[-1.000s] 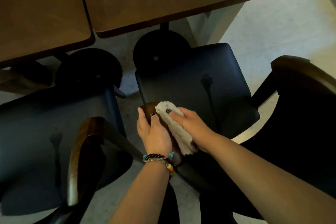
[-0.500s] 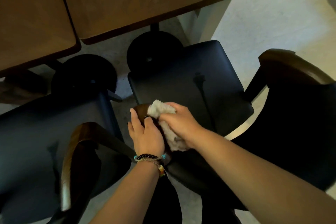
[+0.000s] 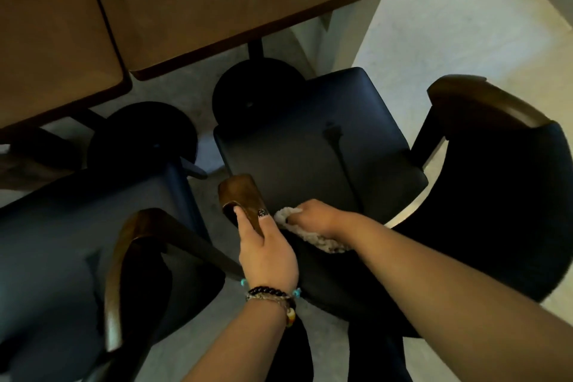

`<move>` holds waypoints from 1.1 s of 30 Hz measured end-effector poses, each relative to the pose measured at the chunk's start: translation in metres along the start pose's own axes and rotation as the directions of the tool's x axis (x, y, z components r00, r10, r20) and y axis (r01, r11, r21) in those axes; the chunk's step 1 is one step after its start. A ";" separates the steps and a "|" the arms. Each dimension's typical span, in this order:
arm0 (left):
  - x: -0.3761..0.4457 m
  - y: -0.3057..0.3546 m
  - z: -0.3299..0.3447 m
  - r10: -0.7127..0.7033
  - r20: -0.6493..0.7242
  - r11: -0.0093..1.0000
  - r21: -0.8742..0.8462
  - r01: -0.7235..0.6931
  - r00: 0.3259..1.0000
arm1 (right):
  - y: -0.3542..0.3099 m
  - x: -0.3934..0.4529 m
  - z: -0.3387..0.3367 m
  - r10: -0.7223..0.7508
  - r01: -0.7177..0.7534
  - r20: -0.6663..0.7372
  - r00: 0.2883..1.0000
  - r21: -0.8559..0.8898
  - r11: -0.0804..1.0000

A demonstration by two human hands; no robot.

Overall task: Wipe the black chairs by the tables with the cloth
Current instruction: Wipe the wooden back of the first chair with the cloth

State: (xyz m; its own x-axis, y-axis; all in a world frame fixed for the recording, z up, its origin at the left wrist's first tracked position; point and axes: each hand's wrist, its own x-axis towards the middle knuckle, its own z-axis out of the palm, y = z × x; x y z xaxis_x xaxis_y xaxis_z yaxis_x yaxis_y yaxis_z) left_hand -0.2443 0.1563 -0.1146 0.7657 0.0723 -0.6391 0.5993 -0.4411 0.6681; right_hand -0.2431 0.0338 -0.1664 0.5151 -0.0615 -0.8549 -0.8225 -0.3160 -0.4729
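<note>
A black chair (image 3: 313,146) with brown wooden armrests stands below me, its seat facing the tables. My left hand (image 3: 266,251), with beaded bracelets at the wrist, grips the end of the chair's left wooden armrest (image 3: 240,195). My right hand (image 3: 316,215) holds a fluffy white cloth (image 3: 313,237) and presses it against the inner side of that armrest, down by the back of the seat. Most of the cloth lies under my right hand and forearm. A second black chair (image 3: 77,245) stands to the left.
Two brown wooden tables (image 3: 232,0) sit side by side at the top, each on a round black pedestal base (image 3: 257,93). The right chair's other wooden armrest (image 3: 477,102) curves at the right. Pale floor (image 3: 465,25) lies to the right.
My right hand has slid the cloth off the top of the armrest's end and down to its inner side. The armrest's wooden end now shows. My left hand keeps its hold.
</note>
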 end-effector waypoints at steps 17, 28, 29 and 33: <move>0.001 0.002 -0.001 -0.027 -0.022 0.998 -0.055 0.026 0.999 | -0.013 -0.038 0.005 -0.115 0.065 -0.193 0.974 -0.250 0.966; 0.004 -0.001 0.003 -0.067 -0.074 0.984 -0.168 0.054 0.995 | 0.006 -0.119 -0.028 -0.262 0.192 -0.106 0.959 -0.437 0.879; 0.003 -0.002 0.004 -0.079 -0.080 0.978 -0.200 0.062 0.994 | 0.004 -0.121 -0.020 -0.286 0.208 -0.181 0.941 -0.355 0.911; -0.019 -0.007 0.010 -0.063 -0.157 0.974 -0.226 0.027 0.986 | 0.009 -0.133 0.018 -0.429 0.323 -0.223 0.875 -0.393 0.861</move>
State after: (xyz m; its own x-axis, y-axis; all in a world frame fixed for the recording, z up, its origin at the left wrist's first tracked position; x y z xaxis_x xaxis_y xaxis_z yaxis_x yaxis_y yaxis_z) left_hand -0.2658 0.1488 -0.1107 0.7533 0.2395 -0.6125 0.6567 -0.2253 0.7197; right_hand -0.3232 0.0560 -0.0603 0.8577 -0.1290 -0.4978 -0.4476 -0.6637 -0.5993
